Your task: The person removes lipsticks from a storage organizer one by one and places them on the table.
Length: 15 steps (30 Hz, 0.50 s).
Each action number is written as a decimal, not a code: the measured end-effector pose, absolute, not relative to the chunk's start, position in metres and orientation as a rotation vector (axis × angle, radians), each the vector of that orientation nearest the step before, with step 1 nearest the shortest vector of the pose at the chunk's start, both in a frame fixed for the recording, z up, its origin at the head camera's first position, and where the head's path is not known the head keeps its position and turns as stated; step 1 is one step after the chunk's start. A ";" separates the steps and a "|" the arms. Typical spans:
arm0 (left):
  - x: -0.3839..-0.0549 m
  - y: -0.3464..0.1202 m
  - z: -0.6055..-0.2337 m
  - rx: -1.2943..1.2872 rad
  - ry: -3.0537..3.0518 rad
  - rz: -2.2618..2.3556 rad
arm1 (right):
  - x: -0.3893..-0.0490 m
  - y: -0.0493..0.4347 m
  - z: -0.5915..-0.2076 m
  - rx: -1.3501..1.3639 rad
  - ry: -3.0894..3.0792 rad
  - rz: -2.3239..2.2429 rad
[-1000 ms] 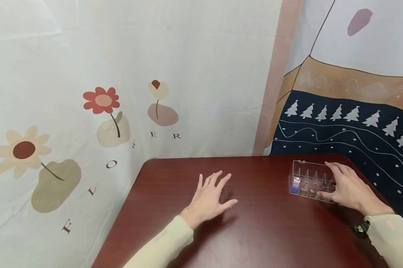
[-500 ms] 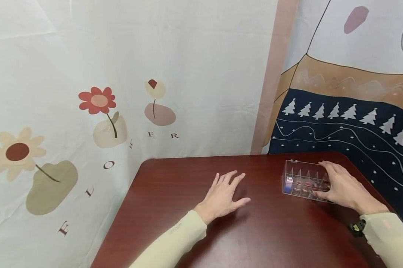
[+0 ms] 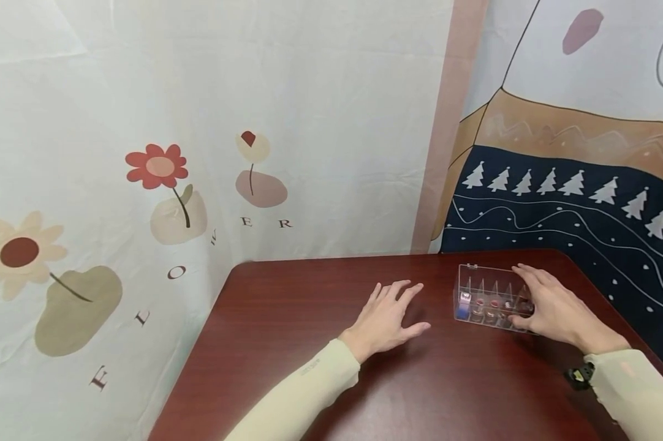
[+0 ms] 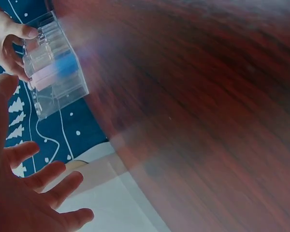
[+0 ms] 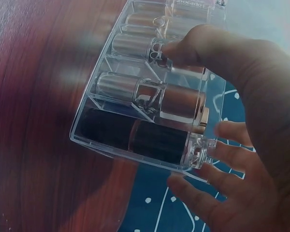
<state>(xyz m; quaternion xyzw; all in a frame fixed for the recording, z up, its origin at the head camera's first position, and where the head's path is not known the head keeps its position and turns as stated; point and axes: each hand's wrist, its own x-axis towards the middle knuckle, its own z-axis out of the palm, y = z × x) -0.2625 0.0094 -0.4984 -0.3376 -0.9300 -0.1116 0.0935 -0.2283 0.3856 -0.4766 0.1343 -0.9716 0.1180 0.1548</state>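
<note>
A clear plastic lipstick organizer [image 3: 486, 313] with dividers stands at the right of the dark red table [image 3: 309, 288]. My right hand [image 3: 560, 312] grips its right end, thumb on the near side and fingers at the far side. Several lipstick tubes sit in its compartments. In the right wrist view, a black tube [image 5: 108, 129] fills the end slot, beside silvery clear-capped tubes [image 5: 118, 87]. A pink and blue tube [image 4: 66, 66] is at the organizer's other end. My left hand [image 3: 380, 323] hovers to the left of the organizer, fingers spread, holding nothing.
A white cloth with flower prints [image 3: 353, 122] hangs behind and to the left of the table. A dark blue cloth with white trees [image 3: 535, 211] hangs behind the right side. A dark band [image 3: 579, 375] sits at my right wrist.
The organizer, held by my right hand, has slid a little to the left. My left hand has moved rightward toward it, fingers still spread. The head view has shifted slightly.
</note>
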 end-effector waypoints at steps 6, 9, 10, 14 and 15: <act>-0.264 0.023 -0.497 -1.027 -2.731 -0.334 | -0.228 0.380 -0.477 0.422 -2.774 0.330; -0.265 0.029 -0.498 -1.043 -2.715 -0.325 | -0.228 0.376 -0.477 0.433 -2.779 0.329; -0.266 0.031 -0.499 -1.046 -2.713 -0.321 | -0.228 0.374 -0.477 0.435 -2.783 0.329; -0.268 0.038 -0.502 -1.050 -2.706 -0.317 | -0.227 0.369 -0.477 0.441 -2.799 0.338; -0.269 0.040 -0.503 -1.051 -2.704 -0.320 | -0.227 0.368 -0.476 0.441 -2.804 0.344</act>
